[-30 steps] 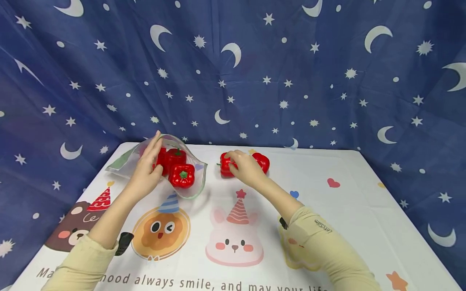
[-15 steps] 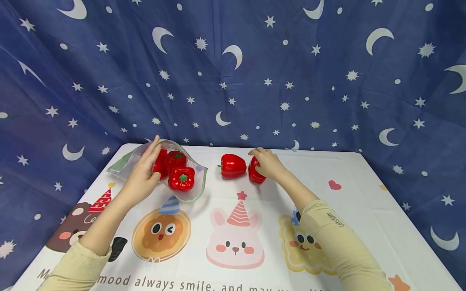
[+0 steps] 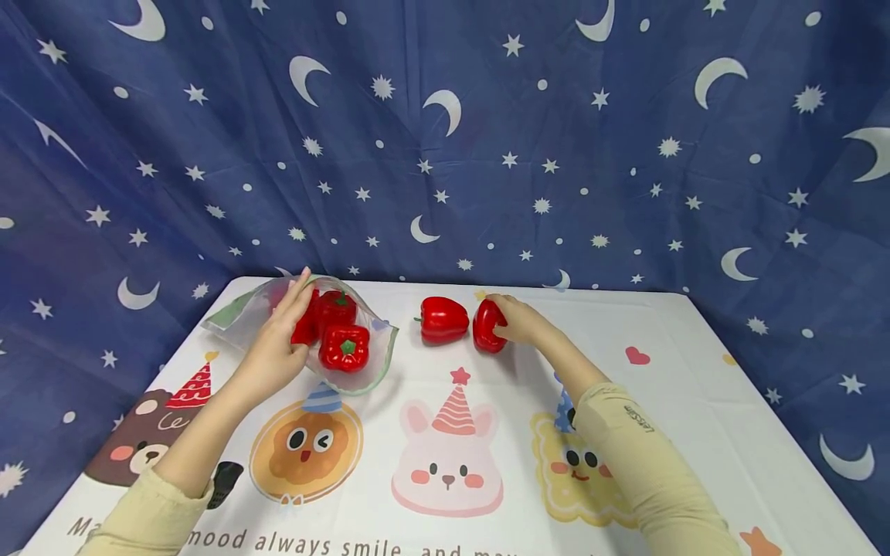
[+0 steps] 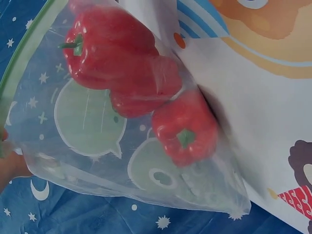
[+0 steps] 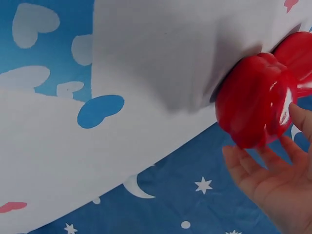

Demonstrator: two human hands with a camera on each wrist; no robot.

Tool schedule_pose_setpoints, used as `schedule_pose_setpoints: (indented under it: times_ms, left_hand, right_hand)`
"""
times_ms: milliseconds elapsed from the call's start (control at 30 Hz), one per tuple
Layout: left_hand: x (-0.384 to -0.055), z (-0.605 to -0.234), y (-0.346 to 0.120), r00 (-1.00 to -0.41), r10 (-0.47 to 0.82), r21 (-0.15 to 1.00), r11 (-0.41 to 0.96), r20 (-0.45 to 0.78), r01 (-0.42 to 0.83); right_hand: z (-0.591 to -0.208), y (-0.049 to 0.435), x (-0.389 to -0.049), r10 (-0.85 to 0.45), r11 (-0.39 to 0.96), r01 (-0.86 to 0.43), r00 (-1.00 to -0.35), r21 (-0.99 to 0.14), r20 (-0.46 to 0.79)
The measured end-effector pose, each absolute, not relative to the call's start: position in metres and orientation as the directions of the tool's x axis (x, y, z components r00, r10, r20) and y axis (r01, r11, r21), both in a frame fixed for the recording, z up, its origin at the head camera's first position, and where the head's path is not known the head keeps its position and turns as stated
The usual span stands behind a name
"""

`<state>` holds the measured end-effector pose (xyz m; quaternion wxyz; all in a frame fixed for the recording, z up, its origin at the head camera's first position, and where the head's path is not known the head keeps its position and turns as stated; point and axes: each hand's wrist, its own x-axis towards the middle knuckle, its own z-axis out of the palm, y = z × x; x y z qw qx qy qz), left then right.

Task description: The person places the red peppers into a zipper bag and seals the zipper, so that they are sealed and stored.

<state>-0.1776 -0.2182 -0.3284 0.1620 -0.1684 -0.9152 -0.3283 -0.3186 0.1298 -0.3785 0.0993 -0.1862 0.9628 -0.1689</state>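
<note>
In the head view, a red bell pepper [image 3: 487, 327] lies on the table with my right hand [image 3: 523, 320] around its right side. The right wrist view shows the thumb against this pepper [image 5: 253, 105] and the fingertips at its far edge. Just left of it lies another red bell pepper [image 3: 443, 320], its stem pointing left. My left hand [image 3: 274, 344] rests at the mouth of a clear bag [image 3: 378, 351], fingers long and fairly straight, thumb apart. Several red bell peppers [image 4: 114, 46] are inside the bag, one stem end [image 3: 345, 349] facing the opening.
A white table cover [image 3: 667, 417] printed with cartoon animals and lettering lies under everything. A blue curtain [image 3: 591, 154] with moons and stars hangs right behind the table's far edge. A dark strap-like piece [image 3: 224, 483] shows at the left wrist.
My right hand has left the left pepper and shifted right, onto the other one, which now sits a little further left and nearer. My left hand stays at the bag.
</note>
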Motion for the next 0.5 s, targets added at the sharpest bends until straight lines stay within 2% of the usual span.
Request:
schedule_pose_setpoints:
  times_ms: [200,500]
  left_hand:
    - [-0.177,-0.331,-0.219,-0.881,0.204,0.562,0.703,0.427,0.436]
    - [-0.175,-0.336,-0.220,-0.876,0.204,0.564,0.697,0.437,0.443]
  right_hand:
    - [-0.377,0.134,-0.320,-0.374,0.887,-0.312,-0.918,-0.342,-0.133]
    - [-0.379,0.145,-0.319,-0.418,0.862,-0.354,-0.902,-0.363,-0.112]
